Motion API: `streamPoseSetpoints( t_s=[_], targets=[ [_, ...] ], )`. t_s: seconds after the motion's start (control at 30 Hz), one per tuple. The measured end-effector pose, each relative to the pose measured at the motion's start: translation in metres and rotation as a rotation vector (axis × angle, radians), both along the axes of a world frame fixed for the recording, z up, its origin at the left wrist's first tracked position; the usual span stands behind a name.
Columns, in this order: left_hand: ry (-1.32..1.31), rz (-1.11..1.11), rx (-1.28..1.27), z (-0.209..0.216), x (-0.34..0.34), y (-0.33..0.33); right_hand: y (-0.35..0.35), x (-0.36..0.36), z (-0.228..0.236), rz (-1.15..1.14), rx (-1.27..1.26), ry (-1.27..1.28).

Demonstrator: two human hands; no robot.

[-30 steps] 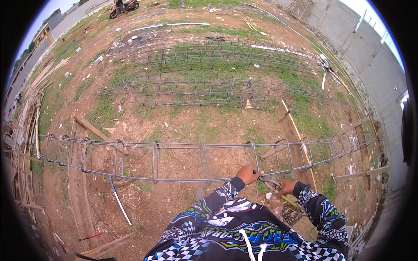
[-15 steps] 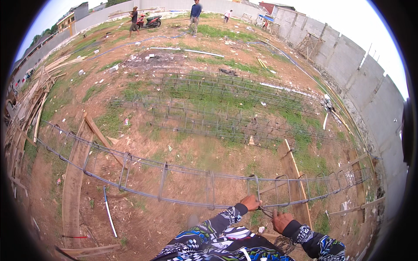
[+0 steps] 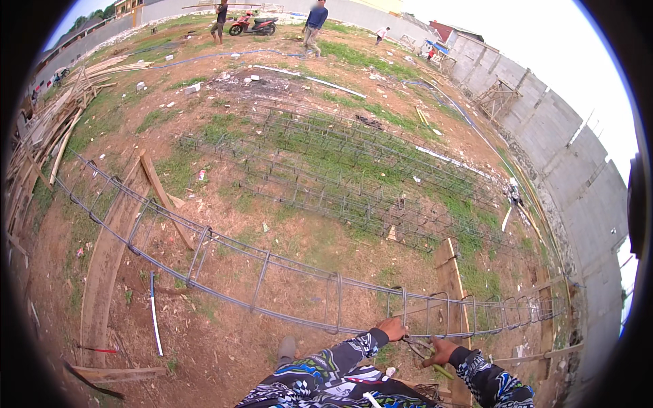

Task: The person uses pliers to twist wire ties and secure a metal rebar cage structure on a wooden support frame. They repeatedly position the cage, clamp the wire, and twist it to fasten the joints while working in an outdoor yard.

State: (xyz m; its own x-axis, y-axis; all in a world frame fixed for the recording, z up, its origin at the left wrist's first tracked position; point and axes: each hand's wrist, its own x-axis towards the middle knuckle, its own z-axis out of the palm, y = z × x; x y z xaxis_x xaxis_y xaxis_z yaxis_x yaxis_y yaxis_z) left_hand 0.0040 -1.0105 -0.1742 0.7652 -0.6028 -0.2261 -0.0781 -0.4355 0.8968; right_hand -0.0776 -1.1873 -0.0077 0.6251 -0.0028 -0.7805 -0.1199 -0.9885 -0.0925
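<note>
A long rebar cage [image 3: 299,317] of steel bars and square stirrups stretches across in front of me, resting on wooden boards. My left hand [image 3: 392,330] is closed at its near lower bars, beside a stirrup; what its fingertips pinch is too small to make out. My right hand [image 3: 443,352] grips a pair of pincers [image 3: 416,347] with a yellow-green handle, whose handles stand apart. The head of the pincers is close to my left fingertips, by the near bars. Part of the tool is hidden by my right hand.
Upright boards [image 3: 102,265] support the cage at left and another board [image 3: 454,279] at right. More rebar cages [image 3: 354,170] lie on the grass beyond. A timber pile [image 3: 64,129] is far left, a block wall [image 3: 544,129] right. People [image 3: 314,27] and a motorbike [image 3: 255,26] are far off.
The view has tilted. My right hand has come closer to the near bars and my left hand, and the handles of the pincers now show spread apart. My left hand stays at the same stirrup.
</note>
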Motion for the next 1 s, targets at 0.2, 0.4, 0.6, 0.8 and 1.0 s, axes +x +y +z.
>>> streamPoseSetpoints(
  t_s=[0.2, 0.4, 0.6, 0.8, 1.0],
  targets=[
    [0.032, -0.025, -0.044, -0.004, 0.002, -0.001, 0.016, -0.021, 0.036, 0.536, -0.227, -0.454],
    [-0.035, 0.045, -0.092, -0.023, -0.002, -0.013, -0.012, 0.016, 0.037, 0.821, -0.181, -0.309],
    [-0.171, -0.033, -0.03, -0.06, 0.01, -0.033, -0.04, 0.101, 0.021, 1.167, 0.048, -0.259],
    [0.011, 0.061, -0.028, -0.033, -0.002, -0.02, -0.018, 0.053, 0.033, 0.871, -0.13, -0.26],
    [0.005, 0.111, -0.028, -0.016, -0.007, -0.008, -0.058, 0.016, -0.03, -0.824, 0.381, 0.522]
  ],
)
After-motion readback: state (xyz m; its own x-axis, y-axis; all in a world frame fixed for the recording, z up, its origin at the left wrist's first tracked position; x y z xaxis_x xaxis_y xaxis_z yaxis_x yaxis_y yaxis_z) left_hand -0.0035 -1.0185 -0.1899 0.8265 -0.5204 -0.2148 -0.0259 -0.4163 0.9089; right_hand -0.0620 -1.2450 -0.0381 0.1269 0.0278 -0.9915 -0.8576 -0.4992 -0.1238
